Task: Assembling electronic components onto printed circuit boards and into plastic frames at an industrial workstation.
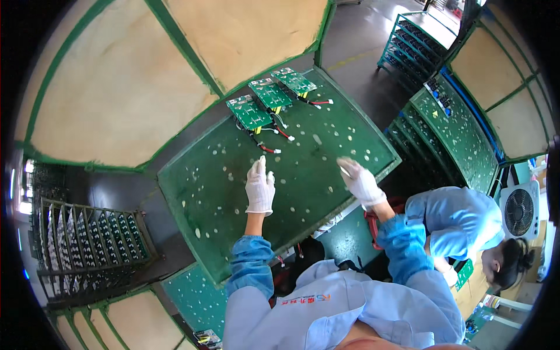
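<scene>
Both my hands wear white gloves and hover over or rest on a green, speckled tabletop (303,192); contact is hard to judge. My left hand (261,189) points away from me, thumb a little apart from the fingers, with nothing visible in it. Just beyond its fingertips are the red and black leads of the nearest of three green circuit boards (249,112). The middle board (269,94) and the far board (293,80) lie beside it in a slanting row, also with cables and white plugs. My right hand (361,184) is near the table's right edge, fingers extended, slightly blurred and seemingly holding nothing.
Wooden panels with green frames (128,81) stand behind the table. A rack of boards (93,239) is at left, another rack (411,46) far right. Close at right, a co-worker in blue (458,221) bends over a green board (465,274). A fan (519,211) stands beyond.
</scene>
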### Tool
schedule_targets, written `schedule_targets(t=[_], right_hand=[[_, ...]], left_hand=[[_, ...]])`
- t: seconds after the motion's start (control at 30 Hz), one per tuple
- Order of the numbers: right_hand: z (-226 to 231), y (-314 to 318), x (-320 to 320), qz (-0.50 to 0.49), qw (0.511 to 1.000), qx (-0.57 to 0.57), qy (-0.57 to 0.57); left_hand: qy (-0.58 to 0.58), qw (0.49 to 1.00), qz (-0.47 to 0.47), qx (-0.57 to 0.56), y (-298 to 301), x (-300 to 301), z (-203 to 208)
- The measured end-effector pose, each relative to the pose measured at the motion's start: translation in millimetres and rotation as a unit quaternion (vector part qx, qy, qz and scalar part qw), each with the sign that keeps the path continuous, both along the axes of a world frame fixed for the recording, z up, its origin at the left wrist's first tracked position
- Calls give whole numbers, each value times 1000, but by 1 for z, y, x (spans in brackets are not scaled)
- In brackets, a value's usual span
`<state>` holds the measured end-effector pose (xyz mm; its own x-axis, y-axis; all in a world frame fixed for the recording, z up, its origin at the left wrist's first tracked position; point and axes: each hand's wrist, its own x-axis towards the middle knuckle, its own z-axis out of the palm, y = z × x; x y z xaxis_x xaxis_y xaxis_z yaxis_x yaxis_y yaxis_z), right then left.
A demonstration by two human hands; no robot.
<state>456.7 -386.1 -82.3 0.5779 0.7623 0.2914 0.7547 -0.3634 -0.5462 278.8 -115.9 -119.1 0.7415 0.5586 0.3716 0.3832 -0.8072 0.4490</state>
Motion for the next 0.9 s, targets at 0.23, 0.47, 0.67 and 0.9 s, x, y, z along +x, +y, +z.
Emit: schedule_targets(t=[0.23, 0.47, 0.67, 0.9], right_hand=[[-8, 188, 100, -79, 994, -49, -55], [-43, 244, 109, -124, 975, -155, 95], [-32, 255, 38, -142, 983, -71, 94], [-68, 264, 51, -136, 986, -99, -13]], left_hand=[[23, 993, -64, 99, 51, 56, -25], [59, 992, -47, 106, 45, 66, -25], [107, 985, -52, 126, 41, 70, -22], [65, 991, -53, 104, 47, 62, -36]])
